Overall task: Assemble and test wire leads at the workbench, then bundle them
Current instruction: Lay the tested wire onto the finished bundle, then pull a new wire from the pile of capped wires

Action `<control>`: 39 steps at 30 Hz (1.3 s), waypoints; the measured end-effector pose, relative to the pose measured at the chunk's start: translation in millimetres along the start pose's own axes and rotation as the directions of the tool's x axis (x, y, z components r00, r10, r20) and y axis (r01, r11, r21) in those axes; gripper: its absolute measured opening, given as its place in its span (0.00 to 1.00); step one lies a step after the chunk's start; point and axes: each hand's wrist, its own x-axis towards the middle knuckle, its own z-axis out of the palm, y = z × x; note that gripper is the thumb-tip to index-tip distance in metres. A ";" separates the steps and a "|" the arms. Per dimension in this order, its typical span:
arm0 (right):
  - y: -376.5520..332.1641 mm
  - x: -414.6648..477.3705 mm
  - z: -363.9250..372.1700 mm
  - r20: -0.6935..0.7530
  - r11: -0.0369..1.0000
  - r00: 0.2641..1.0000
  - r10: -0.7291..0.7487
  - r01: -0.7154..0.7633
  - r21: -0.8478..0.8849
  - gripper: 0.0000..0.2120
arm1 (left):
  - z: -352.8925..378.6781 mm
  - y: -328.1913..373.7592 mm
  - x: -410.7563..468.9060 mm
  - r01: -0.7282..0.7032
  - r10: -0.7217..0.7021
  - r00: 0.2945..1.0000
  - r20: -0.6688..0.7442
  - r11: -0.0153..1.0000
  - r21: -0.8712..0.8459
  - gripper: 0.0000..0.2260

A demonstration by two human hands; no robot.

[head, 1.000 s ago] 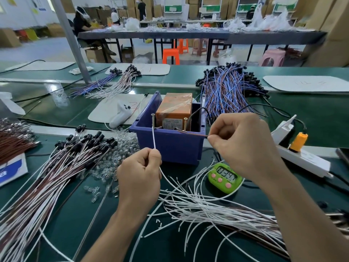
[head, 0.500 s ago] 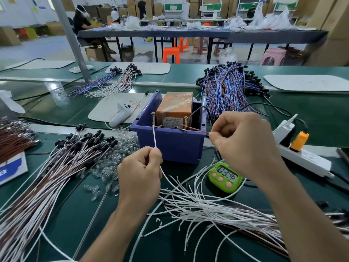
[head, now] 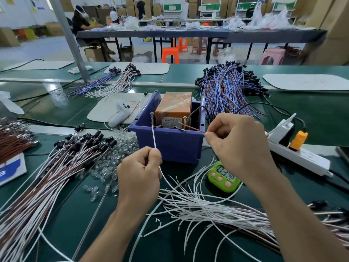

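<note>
My left hand (head: 139, 173) pinches a white wire (head: 154, 138) whose tip stands against the left screw post (head: 151, 118) on the blue bin (head: 170, 144). My right hand (head: 238, 142) pinches a brown wire (head: 192, 127) whose tip reaches the right screw post (head: 184, 122). An orange taped box (head: 174, 108) sits inside the bin. Loose white and brown leads (head: 207, 207) lie below my hands. A pile of finished leads with black caps (head: 56, 167) fans out on the left.
A green timer (head: 223, 178) lies under my right wrist. A white power strip with an orange plug (head: 296, 150) sits to the right. Clear bulbs (head: 113, 157) are heaped left of the bin. Blue and brown wire bundles (head: 226, 89) lie behind it.
Both hands stay nearly where they were. The wire tips remain at the two screw posts; the timer reading has changed.
</note>
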 end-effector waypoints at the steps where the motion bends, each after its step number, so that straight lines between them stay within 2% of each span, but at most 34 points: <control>1: 0.0 -0.1 0.5 -0.002 1.000 1.000 0.002 -0.002 0.000 0.07 | 0.0 0.4 -0.1 0.000 0.000 1.000 0.000 1.000 -0.002 0.17; 24: -2.3 -2.4 1.3 0.007 1.000 1.000 0.019 -0.019 0.016 0.07 | -0.8 2.8 0.2 0.007 -0.007 1.000 0.007 1.000 -0.019 0.17; 29: -25.4 -7.4 -18.2 0.154 0.994 0.987 -0.036 0.051 -0.094 0.07 | -2.3 6.0 -1.5 -0.006 0.006 0.999 -0.054 1.000 -0.015 0.17; 35: -69.0 -31.0 -10.6 0.340 0.956 0.932 -0.128 0.207 -0.206 0.05 | -3.4 12.5 -5.4 0.039 -0.063 0.994 -0.092 0.970 -0.240 0.13; 39: -77.7 -39.8 0.4 0.463 0.953 0.876 -0.136 0.244 -0.182 0.10 | -2.4 12.7 -8.8 0.056 -0.076 0.996 -0.047 0.937 -0.344 0.16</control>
